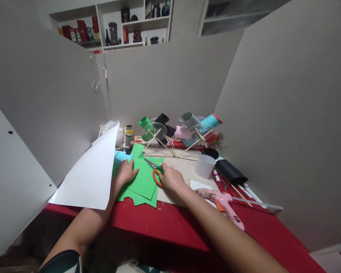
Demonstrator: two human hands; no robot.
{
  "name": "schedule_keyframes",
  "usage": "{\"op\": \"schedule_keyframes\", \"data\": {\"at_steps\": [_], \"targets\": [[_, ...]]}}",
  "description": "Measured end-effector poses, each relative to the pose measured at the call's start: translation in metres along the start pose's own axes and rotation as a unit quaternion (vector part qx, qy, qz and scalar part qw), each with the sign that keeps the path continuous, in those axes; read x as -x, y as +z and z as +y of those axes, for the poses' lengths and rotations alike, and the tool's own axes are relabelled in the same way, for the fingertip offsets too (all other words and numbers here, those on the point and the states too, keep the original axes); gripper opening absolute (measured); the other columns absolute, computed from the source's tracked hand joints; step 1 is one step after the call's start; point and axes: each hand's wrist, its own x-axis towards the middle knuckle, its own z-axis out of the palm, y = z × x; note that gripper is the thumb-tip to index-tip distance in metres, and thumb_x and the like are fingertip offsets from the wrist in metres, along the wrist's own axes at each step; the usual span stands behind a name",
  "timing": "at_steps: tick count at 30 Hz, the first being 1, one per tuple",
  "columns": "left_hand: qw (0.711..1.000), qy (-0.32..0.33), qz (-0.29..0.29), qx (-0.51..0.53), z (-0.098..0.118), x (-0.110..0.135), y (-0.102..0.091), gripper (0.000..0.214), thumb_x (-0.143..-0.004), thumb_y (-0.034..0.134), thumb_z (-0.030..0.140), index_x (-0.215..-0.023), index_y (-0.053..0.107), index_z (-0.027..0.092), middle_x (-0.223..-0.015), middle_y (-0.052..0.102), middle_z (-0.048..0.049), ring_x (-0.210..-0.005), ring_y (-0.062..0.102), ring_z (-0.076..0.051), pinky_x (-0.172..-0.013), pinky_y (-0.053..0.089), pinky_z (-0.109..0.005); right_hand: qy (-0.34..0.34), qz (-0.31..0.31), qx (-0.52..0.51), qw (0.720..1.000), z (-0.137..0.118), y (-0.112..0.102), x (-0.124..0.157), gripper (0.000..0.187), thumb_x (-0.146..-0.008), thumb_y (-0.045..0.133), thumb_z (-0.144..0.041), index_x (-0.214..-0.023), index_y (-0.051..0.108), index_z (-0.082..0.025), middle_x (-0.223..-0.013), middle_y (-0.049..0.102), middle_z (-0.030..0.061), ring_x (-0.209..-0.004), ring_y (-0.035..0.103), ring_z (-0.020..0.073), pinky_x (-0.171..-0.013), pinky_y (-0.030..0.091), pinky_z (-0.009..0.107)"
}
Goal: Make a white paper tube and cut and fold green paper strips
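Green paper sheets (143, 182) lie stacked on the red table (170, 223). My left hand (125, 172) rests flat on the green paper's left side, fingers spread. My right hand (172, 178) is closed around the orange handles of a pair of scissors (155, 168), whose blades point up and left over the green paper. A large white sheet (92, 174) curls up just left of my left hand, over a light blue sheet (121, 156).
A pink glue gun (226, 204) lies to the right of my right forearm. A clear plastic cup (204, 165), black rolls (230, 171), wooden sticks and rolled coloured paper crowd the back. Grey panels wall in the table on three sides.
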Motion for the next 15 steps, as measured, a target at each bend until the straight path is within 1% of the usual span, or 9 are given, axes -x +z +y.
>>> {"op": "schedule_keyframes", "data": {"at_steps": [6,10,13,15], "targets": [[1.000,-0.001,0.010,-0.002,-0.001,0.001,0.003,0.053,-0.089,0.051,0.045,-0.129,0.052,0.011,-0.133,0.053,-0.0236,-0.126,0.046,-0.036,-0.102,0.036,-0.044,-0.056,-0.025,-0.008,0.998,0.004,-0.012,0.011,0.027,-0.087,0.048,-0.022,-0.112,0.057,-0.018,-0.101,0.071,0.0130,-0.092,0.068,0.0261,-0.067,0.039,0.030],[1.000,0.003,0.019,-0.001,-0.002,-0.001,0.006,0.053,-0.089,0.050,0.046,-0.130,0.051,0.012,-0.135,0.052,-0.0221,-0.127,0.045,-0.034,-0.103,0.035,-0.043,-0.090,-0.036,-0.018,0.995,0.008,-0.014,0.015,0.026,-0.085,0.050,-0.024,-0.109,0.059,-0.017,-0.100,0.071,0.0129,-0.090,0.067,0.0262,-0.067,0.039,0.030],[1.000,0.005,0.026,0.000,-0.003,-0.002,0.007,0.054,-0.089,0.051,0.045,-0.131,0.051,0.011,-0.135,0.051,-0.0220,-0.127,0.046,-0.034,-0.104,0.035,-0.044,-0.113,-0.034,-0.027,0.993,0.010,-0.017,0.017,0.025,-0.087,0.051,-0.027,-0.107,0.060,-0.016,-0.099,0.071,0.0144,-0.089,0.067,0.0270,-0.068,0.041,0.031],[1.000,0.007,0.030,0.000,-0.003,-0.003,0.008,0.053,-0.089,0.051,0.045,-0.130,0.052,0.011,-0.135,0.052,-0.0220,-0.128,0.046,-0.034,-0.105,0.036,-0.043,-0.131,-0.018,-0.033,0.991,0.009,-0.023,0.018,0.024,-0.088,0.051,-0.027,-0.105,0.061,-0.014,-0.098,0.070,0.0155,-0.089,0.066,0.0277,-0.070,0.043,0.032]]}}
